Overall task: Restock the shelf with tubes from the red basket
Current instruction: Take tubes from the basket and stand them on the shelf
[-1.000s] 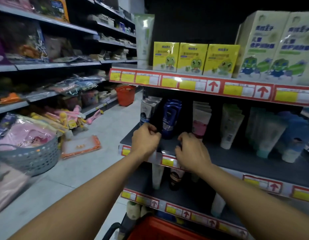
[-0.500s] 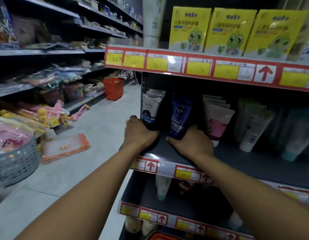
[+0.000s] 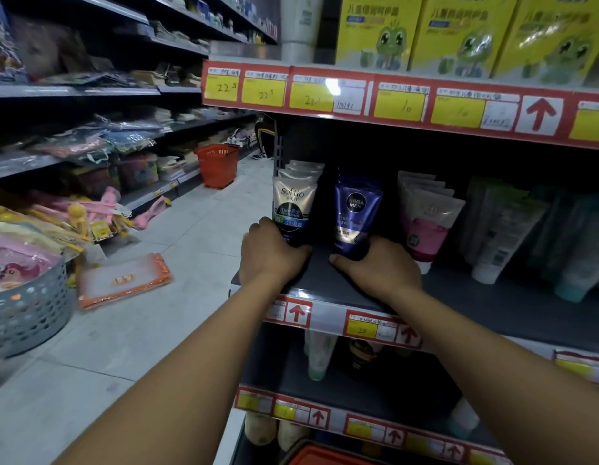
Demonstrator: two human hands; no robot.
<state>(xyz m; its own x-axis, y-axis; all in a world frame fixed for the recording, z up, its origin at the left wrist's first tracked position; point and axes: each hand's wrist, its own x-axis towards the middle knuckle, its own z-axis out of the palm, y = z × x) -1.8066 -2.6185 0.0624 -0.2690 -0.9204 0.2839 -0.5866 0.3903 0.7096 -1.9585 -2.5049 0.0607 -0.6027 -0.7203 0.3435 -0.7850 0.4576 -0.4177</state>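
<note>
Both hands are on the middle shelf [image 3: 492,307], at its near left corner. Left hand [image 3: 269,255] grips the base of the front beige tube [image 3: 293,204], fingers curled round its lower end (cap hidden by the hand). That tube stands upright at the head of a row of matching tubes running back along the shelf's left edge. Right hand [image 3: 378,266] holds the bottom of the blue tube [image 3: 357,213], thumb stretched along the shelf surface in front of it, fingers wrapped round the right side. The blue tube is upright, just right of the beige row, with a dark gap between them. Further right: a row of white-and-pink tubes [image 3: 425,223], then blurred greenish tubes [image 3: 512,229] (labels unreadable). Red basket [image 3: 321,456]: only its rim shows at the bottom edge, below the lowest shelf. A second red basket [image 3: 217,164] sits on the aisle floor, far left. Yellow boxes [image 3: 459,31] are on the top shelf.
</note>
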